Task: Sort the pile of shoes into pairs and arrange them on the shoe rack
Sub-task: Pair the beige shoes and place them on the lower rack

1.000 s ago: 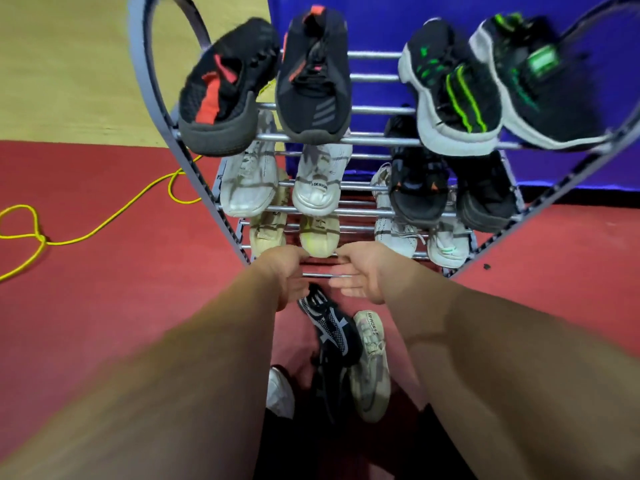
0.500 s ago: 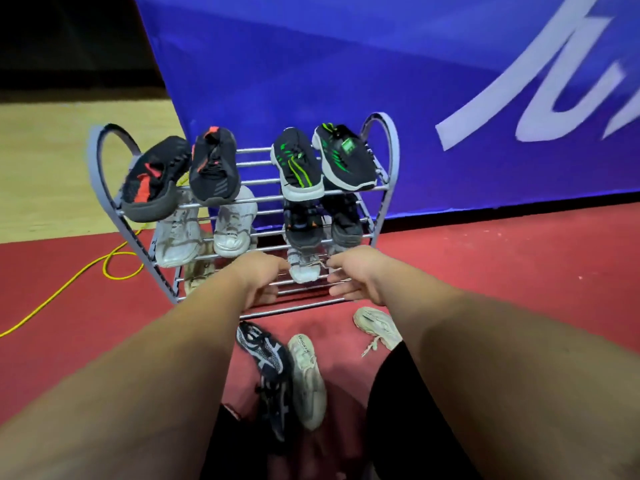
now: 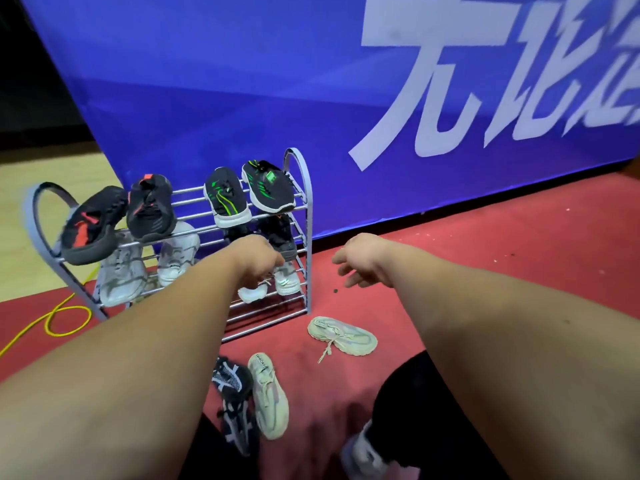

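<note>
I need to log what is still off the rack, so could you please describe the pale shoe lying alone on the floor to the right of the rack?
The pale shoe is a cream, chunky-soled sneaker with faint pastel side panels and dark lettering on its tongue. It lies on the red floor, just off the shoe rack, toe pointing right, opening toward the rack. Its lace trails loose toward the camera. Nothing touches it; the right hand is above, apart from it.

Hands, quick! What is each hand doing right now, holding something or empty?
Left hand: in front of the shoe rack; fingers hidden, cannot tell.
Right hand: open, empty, above the red floor.
</note>
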Available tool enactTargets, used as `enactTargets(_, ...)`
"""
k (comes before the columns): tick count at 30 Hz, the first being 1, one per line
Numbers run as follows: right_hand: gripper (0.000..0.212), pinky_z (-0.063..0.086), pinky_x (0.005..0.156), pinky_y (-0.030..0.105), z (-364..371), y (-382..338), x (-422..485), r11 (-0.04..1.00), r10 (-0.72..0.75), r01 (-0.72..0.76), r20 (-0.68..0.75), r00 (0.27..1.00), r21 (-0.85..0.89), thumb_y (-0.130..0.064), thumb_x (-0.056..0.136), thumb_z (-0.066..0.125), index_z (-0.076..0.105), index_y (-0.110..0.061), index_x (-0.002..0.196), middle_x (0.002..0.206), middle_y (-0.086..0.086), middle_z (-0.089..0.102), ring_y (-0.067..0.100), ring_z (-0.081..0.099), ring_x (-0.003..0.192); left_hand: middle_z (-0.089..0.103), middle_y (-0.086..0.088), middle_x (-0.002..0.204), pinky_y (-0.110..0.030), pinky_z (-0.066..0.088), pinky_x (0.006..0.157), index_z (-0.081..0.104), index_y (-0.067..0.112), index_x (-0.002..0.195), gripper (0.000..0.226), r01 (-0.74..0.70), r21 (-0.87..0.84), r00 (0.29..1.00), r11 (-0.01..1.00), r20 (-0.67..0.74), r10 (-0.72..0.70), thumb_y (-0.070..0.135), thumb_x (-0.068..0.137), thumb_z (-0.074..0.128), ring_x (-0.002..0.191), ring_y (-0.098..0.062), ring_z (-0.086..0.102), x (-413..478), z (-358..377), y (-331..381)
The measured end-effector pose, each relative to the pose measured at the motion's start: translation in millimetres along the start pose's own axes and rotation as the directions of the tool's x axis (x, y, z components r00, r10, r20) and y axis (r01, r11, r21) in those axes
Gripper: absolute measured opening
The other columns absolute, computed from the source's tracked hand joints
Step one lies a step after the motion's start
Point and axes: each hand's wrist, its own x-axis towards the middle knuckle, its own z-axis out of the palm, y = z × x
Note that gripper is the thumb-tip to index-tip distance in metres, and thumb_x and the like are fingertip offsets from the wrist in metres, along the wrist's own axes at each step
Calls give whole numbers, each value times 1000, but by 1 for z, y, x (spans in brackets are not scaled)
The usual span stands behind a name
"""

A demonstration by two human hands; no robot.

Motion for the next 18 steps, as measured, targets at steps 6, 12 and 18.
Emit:
enactTargets(6,7,41,69,36,-29,33,7,995,14,-15,-2,1000,-98,-15,97,60,60,-8,98,91,11,56,27,48,77,75,-11,94,-32,54,77,73,8,96,19,-104,423,992,900,-17,123,23,86,66,87,-29,68,1,28,19)
enactTargets(12,6,35,56,26,-20,87,59,991,134,-134,19,991,-7,-13,94,61,55,-10,95,88,12,52,22,42,61,71,-7,104,-31,52,85,70,13,103,21,-113,557,993,823,75,86,23,86,63,99,-29,64,34,63,4)
enactTargets(18,14,32,50,25,18,138,130,960,274,-276,61,960,40,-8,93,59,53,-11,81,81,12,48,20,41,54,69,-6,99,-31,47,75,68,13,98,14,-46,541,985,840,166,-54,22,87,64,93,-27,62,84,98,-52)
